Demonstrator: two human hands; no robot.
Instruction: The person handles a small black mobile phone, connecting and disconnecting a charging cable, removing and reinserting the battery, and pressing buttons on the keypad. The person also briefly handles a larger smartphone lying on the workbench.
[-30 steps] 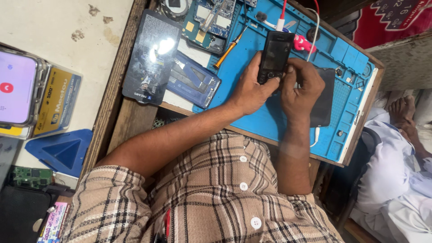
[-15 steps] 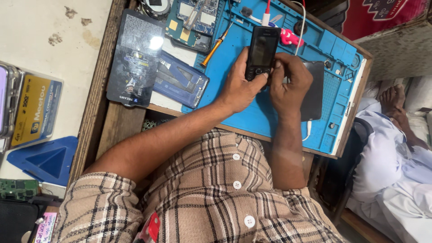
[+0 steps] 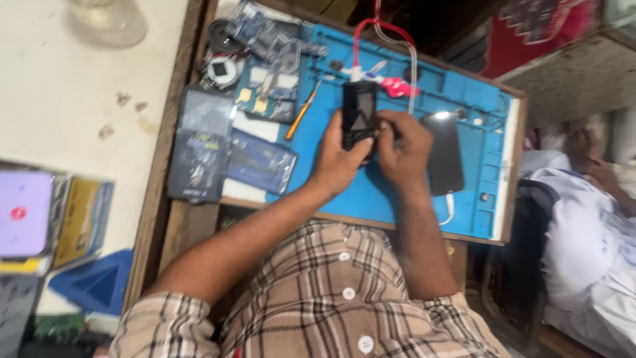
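**Both my hands cradle a small keypad phone over a blue repair mat**

I look down past my plaid shirt (image 3: pixel 318 298) at a blue silicone repair mat (image 3: pixel 490 113) lying on a wooden workbench (image 3: pixel 182 225). The mat is my landmark. Above its middle I hold a small black keypad phone (image 3: pixel 358 113), screen up, tilted toward my eyes so I can read it. My left hand (image 3: pixel 338 162) wraps the phone's lower end, fingers curled round its edge, thumb pressed against the keypad. My right hand (image 3: pixel 401 152) closes on the other side, fingertips pinching the body to steady it.

On the mat's right part a dark smartphone (image 3: pixel 442 154) lies flat, set aside within reach. At the mat's far edge a red cable (image 3: pixel 381 30) loops down behind the keypad phone; I cannot tell whether it is plugged in. An orange-handled tool (image 3: pixel 301 118) rests on the mat's left part. Just left of the mat, dark flat packages (image 3: pixel 199 146) and circuit boards (image 3: pixel 268 66) sit clustered. Right of the mat, another person in white (image 3: pixel 583 238) reclines.
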